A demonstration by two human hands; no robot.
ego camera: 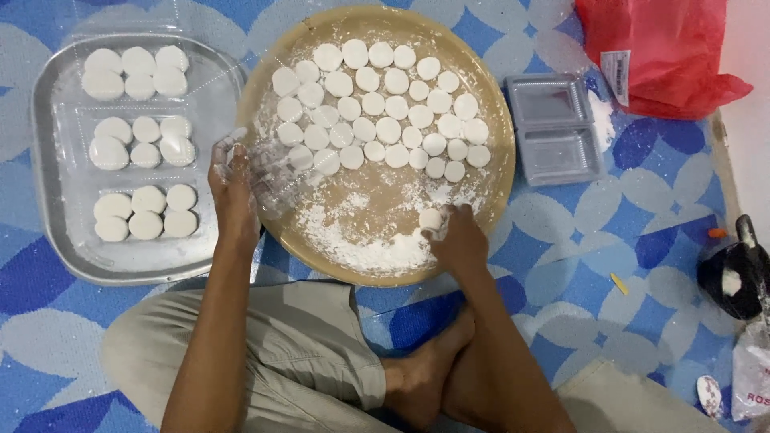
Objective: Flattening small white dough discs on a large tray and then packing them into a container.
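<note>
The person sits on the floor mat (642, 232) with a round tan tray (497, 192) in front, and the right hand (459, 236) closes its fingertips on one small white dough cake (431, 218) at the lower edge of the tray, just above a patch of loose white flour (369, 252). The left hand (234, 188) holds a thin clear plastic container (273, 180) at the left rim of the tray, with the fingers curled around its edge. Many more round cakes (385, 112) lie in close rows on the upper half of the tray. I judge the cake to be light and soft, easy to dent, and the flour coat probably keeps it from sticking; so it is best taken gently at its sides with the fingertips, without squeezing. The clear container looks flimsy and may bend, so it wants support under its base. At the left a metal tray (48, 200) carries clear packs of filled cakes (136, 72). To the right lie empty clear packs (553, 128) and a red plastic bag (666, 56).
</note>
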